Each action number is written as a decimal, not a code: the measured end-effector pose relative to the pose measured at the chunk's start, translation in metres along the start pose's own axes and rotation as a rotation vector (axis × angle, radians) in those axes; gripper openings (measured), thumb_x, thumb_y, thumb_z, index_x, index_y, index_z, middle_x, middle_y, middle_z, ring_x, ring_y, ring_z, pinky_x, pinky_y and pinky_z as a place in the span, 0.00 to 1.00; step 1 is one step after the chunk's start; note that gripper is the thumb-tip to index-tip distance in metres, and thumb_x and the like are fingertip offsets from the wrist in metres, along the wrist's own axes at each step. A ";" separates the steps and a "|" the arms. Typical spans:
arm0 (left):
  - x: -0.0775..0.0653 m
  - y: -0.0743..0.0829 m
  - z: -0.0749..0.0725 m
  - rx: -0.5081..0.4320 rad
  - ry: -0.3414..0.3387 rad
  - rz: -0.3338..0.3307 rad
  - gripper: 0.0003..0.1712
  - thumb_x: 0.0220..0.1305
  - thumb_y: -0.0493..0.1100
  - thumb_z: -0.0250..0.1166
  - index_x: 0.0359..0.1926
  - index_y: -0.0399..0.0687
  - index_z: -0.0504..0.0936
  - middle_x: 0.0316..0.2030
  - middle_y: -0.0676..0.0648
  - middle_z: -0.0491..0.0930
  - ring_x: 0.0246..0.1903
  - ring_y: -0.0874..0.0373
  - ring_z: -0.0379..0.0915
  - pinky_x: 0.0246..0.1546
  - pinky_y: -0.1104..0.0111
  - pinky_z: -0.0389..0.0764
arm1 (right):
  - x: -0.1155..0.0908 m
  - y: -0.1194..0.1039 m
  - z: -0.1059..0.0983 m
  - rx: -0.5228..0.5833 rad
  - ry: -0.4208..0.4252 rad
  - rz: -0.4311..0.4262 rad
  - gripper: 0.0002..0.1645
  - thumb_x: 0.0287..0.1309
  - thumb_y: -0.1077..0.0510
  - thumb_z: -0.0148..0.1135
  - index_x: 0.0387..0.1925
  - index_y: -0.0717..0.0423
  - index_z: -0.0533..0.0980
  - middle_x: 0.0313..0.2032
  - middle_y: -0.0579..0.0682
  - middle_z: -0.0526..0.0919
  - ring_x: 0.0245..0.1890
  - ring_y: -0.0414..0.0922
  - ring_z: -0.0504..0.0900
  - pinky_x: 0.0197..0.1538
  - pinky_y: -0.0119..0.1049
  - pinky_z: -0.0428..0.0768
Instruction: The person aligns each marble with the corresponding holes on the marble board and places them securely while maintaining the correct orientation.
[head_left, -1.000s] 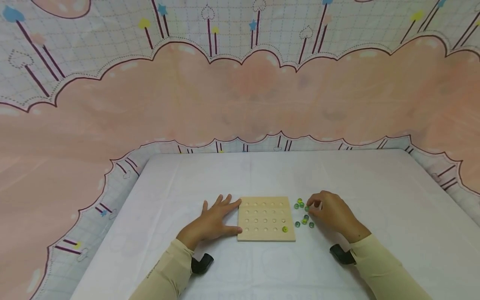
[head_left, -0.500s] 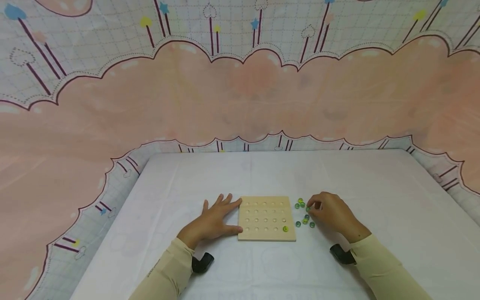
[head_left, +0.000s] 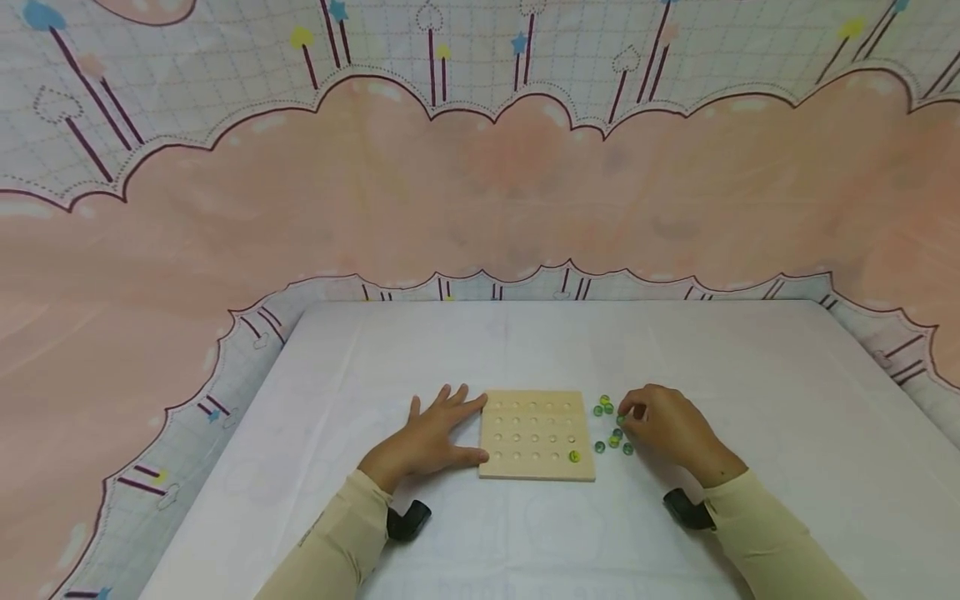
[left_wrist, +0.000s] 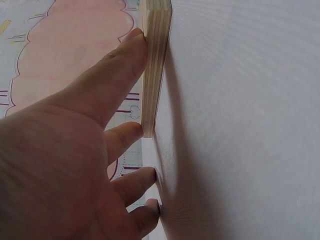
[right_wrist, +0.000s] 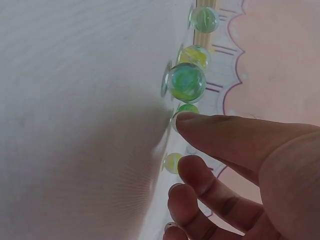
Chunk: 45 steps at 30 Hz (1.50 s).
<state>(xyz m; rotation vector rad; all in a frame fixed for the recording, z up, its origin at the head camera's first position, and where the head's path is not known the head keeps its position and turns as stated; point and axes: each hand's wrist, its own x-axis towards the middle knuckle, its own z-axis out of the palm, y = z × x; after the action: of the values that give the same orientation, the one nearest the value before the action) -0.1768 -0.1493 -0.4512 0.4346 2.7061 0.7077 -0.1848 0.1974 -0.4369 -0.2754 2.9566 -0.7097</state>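
Observation:
A light wooden board (head_left: 525,467) with rows of round hollows lies on the table; a yellow-green marble (head_left: 574,457) sits in its near right corner hollow. My left hand (head_left: 427,442) is spread at the board's left edge, with thumb and index fingertips against it. In the left wrist view the straight thumb (left_wrist: 120,65) presses the board's layered side (left_wrist: 156,60). On the right, my right hand (head_left: 667,425) pinches a green marble (right_wrist: 189,107) between thumb and index finger, low at the table. The thumb hides part of the marble in the right wrist view.
Several loose glass marbles lie between the board and my right hand, among them a green one (head_left: 599,447) and a yellow one (head_left: 604,400). A white cloth (head_left: 420,350) covers the table. Behind hangs a patterned pink curtain (head_left: 450,200).
The head view has shifted slightly. Both hands, the board and the marbles keep their places, the right hand staying at the same green marble.

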 end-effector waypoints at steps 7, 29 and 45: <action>0.002 0.001 0.001 0.008 -0.008 0.003 0.51 0.54 0.62 0.73 0.76 0.65 0.61 0.79 0.44 0.50 0.80 0.45 0.33 0.74 0.36 0.27 | -0.004 -0.003 -0.003 -0.024 0.024 -0.020 0.06 0.54 0.64 0.69 0.35 0.53 0.85 0.31 0.49 0.80 0.29 0.44 0.73 0.31 0.35 0.72; 0.000 0.000 -0.001 0.009 0.000 0.022 0.51 0.55 0.62 0.73 0.76 0.64 0.61 0.79 0.43 0.50 0.80 0.44 0.34 0.73 0.35 0.27 | -0.016 -0.039 -0.007 0.015 0.055 -0.092 0.08 0.54 0.61 0.74 0.37 0.50 0.86 0.32 0.46 0.80 0.32 0.43 0.74 0.27 0.30 0.73; 0.000 0.001 -0.001 0.008 0.000 0.012 0.51 0.55 0.62 0.73 0.76 0.64 0.60 0.79 0.43 0.50 0.80 0.44 0.34 0.73 0.36 0.27 | -0.017 -0.048 0.005 0.058 0.065 -0.172 0.07 0.54 0.62 0.73 0.35 0.48 0.86 0.31 0.42 0.80 0.32 0.40 0.74 0.32 0.29 0.74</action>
<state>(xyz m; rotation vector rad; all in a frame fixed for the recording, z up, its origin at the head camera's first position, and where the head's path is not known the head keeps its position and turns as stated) -0.1770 -0.1487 -0.4498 0.4536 2.7097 0.7007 -0.1607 0.1570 -0.4185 -0.5169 2.9937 -0.8375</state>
